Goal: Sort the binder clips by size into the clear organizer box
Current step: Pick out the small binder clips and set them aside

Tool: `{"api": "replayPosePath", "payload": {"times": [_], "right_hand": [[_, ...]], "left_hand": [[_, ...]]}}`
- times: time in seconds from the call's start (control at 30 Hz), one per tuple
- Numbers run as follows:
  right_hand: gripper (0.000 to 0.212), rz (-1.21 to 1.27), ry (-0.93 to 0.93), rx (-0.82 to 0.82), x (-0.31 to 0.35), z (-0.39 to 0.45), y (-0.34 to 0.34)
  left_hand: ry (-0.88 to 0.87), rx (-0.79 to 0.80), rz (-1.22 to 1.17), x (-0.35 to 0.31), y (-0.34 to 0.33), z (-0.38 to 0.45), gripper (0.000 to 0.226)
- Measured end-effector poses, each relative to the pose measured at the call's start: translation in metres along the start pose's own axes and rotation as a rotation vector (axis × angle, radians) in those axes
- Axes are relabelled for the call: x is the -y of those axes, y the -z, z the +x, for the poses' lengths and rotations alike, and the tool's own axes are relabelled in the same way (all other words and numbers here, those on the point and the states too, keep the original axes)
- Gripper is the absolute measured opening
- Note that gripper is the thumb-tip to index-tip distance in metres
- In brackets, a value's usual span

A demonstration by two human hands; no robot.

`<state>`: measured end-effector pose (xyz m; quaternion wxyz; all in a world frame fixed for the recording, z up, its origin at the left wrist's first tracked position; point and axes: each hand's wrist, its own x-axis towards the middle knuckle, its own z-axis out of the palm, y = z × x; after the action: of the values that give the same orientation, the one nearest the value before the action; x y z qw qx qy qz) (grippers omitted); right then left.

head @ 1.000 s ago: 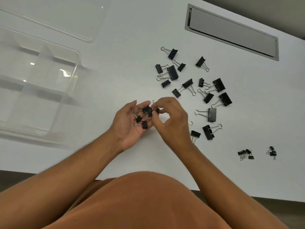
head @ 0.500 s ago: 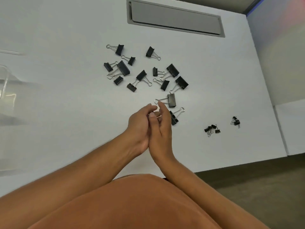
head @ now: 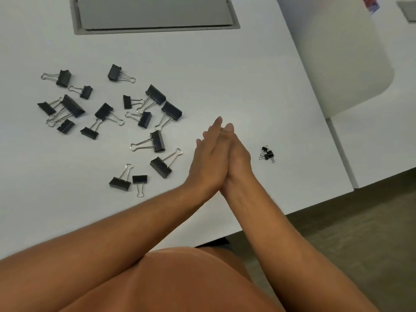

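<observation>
1. Head view shows black binder clips [head: 155,140] with silver wire handles scattered over the left half of the white table [head: 225,70], none of them stacked and only a few touching.
2. Larger clips lie toward the middle of the scatter: one [head: 157,141] on its side with its handles pointing left, another [head: 161,167] just nearer with its handles reaching up to the right.
3. Two medium clips [head: 128,182] sit side by side at the near edge of the scatter, closest to the person.
4. Far left, a tangle of clips [head: 67,108] overlaps at the handles, with single ones farther back.
5. Well apart from these, to the right of the hands, a small cluster of tiny clips [head: 267,154] lies bunched together.
6. Left hand [head: 209,161] and right hand [head: 238,158] are pressed flat together, palm to palm, fingers straight and pointing away over the table, between the main scatter and the tiny cluster.
7. Whether anything is trapped between the palms cannot be told; only a small dark speck shows near the fingertips.
8. A grey recessed cable flap [head: 155,14] runs along the far part of the table.
9. The clear organizer box is out of frame.
10. An orange garment [head: 180,282] fills the near bottom.
</observation>
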<state>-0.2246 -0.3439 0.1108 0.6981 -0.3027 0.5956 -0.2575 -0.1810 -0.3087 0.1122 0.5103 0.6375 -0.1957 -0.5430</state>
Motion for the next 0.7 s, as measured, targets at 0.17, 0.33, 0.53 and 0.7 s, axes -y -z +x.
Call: {"api": "replayPosePath", "payload": {"times": [0.17,0.33,0.53,0.7], "right_hand": [[0.024,0.358,-0.122,0.163,0.029,0.057,0.047],[0.022,-0.383,0.184,0.138,0.062,0.117,0.093],[0.030,-1.114,0.823,0.151,0.053,0.165,0.124],[0.025,-1.138,0.948,0.205,0.031,0.178,0.136]], "left_hand": [[-0.197,0.065,0.317,0.016,-0.032,0.033,0.054],[-0.369,-0.068,0.629,0.037,-0.030,0.083,0.057],[-0.474,0.042,1.091,0.062,-0.012,0.120,0.052],[-0.559,0.048,1.155,0.076,-0.004,0.124,0.051]]}}
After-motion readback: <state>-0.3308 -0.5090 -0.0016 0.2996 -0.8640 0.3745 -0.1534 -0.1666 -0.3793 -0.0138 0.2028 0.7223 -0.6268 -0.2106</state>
